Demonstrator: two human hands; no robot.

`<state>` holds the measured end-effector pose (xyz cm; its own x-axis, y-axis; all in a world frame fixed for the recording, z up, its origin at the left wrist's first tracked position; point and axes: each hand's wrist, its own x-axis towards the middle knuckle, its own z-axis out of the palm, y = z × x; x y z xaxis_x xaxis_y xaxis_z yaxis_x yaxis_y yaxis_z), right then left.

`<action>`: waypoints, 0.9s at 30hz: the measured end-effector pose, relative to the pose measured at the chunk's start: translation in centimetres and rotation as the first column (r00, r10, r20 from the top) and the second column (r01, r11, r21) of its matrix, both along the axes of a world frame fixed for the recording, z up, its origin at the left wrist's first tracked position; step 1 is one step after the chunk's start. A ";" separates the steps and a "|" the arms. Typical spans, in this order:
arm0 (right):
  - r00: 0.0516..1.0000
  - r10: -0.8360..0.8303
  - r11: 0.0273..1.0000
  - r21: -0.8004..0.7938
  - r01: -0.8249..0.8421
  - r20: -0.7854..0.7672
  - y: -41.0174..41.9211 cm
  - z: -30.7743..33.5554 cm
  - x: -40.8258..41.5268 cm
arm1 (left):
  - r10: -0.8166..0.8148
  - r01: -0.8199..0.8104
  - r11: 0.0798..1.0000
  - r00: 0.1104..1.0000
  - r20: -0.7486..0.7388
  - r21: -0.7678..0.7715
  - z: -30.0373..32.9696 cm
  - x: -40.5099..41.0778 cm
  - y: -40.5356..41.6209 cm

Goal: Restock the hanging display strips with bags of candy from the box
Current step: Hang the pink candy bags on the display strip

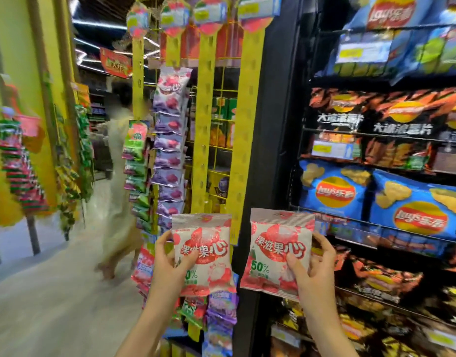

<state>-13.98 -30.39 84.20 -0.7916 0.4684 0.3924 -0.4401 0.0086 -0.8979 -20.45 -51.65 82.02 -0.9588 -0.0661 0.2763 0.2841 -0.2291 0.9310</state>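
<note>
My left hand (pixel 170 261) grips a pink-and-white candy bag (pixel 206 253) by its left edge, thumb on the front. My right hand (pixel 314 269) holds a second, matching candy bag (pixel 275 253) by its right side. Both bags are upright in front of the yellow hanging display strips. Two strips, one (pixel 206 119) in the middle and one (pixel 244 124) to its right, hang mostly bare. A strip further left carries purple candy bags (pixel 170 140), and the leftmost strip holds green bags (pixel 136 161). The box is out of view.
Black shelves of crisp bags (pixel 376 197) fill the right side. A person (pixel 118 161) walks away down the aisle on the left. More strips of snacks (pixel 18 163) hang along the yellow wall at far left. A yellow wire rack (pixel 221 140) stands behind the strips.
</note>
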 end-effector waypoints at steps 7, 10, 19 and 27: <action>0.999 -0.041 0.981 0.191 0.040 0.003 -2.5 -1.5 -7.4 | 0.060 -0.062 0.997 0.998 -0.033 -0.046 -2.1 -6.5 -3.7; 0.999 -0.035 0.980 0.194 0.033 0.007 -3.3 -1.7 -11.0 | 0.040 -0.046 0.992 0.998 -0.048 -0.120 -2.4 -10.5 -4.8; 0.998 -0.054 0.991 0.120 0.052 0.018 -4.5 -1.4 -18.9 | -0.062 0.058 0.979 0.998 -0.012 -0.197 -2.5 -20.8 -6.1; 0.981 -0.194 0.975 0.116 0.190 0.023 -5.1 -2.0 -20.8 | -0.238 0.218 0.943 0.970 -0.051 -0.253 -3.5 -25.8 -5.2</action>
